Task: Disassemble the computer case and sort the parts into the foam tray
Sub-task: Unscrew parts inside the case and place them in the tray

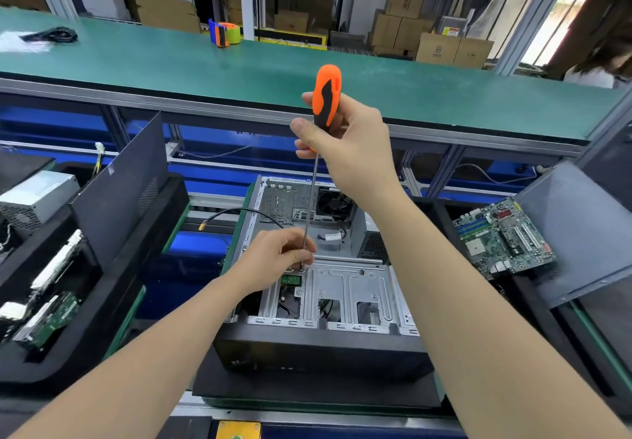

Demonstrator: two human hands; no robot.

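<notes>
Head view: at frame centre the right hand (345,144) is gripping the screwdriver (327,96), fingers curled round its orange handle. The left hand (277,257) is pinching the shaft near the tip, which is sitting on a drive-cage (349,288) screw (301,270) in the case (307,353). Motherboard (502,237) (right) and power supply (34,199) (left) are already lying in foam trays (171,199); the cage is not yet out.

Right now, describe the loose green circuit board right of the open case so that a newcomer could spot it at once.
Start at the open grey metal computer case in the middle, then look right to the black foam tray. On it lies the green motherboard, beside a leaning dark grey metal panel. Unlike the boards in the left tray, it lies alone, face up, with blue slots.
</notes>
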